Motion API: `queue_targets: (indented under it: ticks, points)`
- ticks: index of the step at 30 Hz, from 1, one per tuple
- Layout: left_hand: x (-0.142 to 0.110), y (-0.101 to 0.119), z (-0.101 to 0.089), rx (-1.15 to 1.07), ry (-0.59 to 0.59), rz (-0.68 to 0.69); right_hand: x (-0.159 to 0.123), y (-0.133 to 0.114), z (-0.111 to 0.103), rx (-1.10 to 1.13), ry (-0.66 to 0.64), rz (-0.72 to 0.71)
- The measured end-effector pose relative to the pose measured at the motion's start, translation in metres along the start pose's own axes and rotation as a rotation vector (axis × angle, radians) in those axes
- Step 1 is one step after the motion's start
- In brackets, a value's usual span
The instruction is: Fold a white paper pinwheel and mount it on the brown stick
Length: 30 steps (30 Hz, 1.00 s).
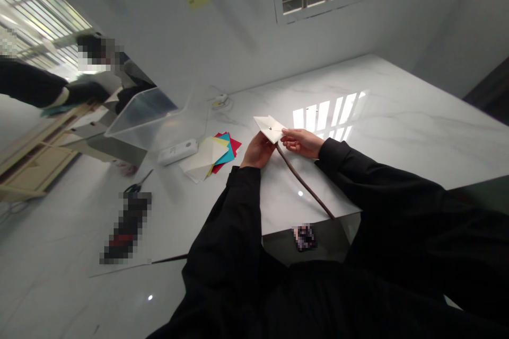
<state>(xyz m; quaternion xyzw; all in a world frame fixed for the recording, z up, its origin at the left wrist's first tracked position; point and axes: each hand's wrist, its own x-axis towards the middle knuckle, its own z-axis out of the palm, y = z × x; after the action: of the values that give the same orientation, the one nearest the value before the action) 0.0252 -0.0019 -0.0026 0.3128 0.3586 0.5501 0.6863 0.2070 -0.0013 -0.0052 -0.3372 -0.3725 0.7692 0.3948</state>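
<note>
Our left hand (258, 151) pinches the folded white paper (269, 128) at the top of a thin brown stick (304, 183), whose long axis slants down and away just under our right hand (301, 143), its fingertips at the paper, pinching or only touching we cannot tell.

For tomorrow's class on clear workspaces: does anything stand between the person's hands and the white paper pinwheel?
Nothing visible does. The left hand and the right hand are both already at the white paper pinwheel, with no object between them and it. The brown stick runs down from the pinwheel, away from both hands.
</note>
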Motion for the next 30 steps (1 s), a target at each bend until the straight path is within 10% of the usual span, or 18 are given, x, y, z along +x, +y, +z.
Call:
queue_targets:
  ticks: [22,30]
  points:
    - [0.003,-0.001,-0.001,-0.026,0.036,-0.064,-0.005,-0.006,0.001,0.168,0.088,0.026]
    - [0.019,-0.006,-0.021,0.333,0.178,0.151,0.001,-0.008,-0.014,0.115,0.138,-0.055]
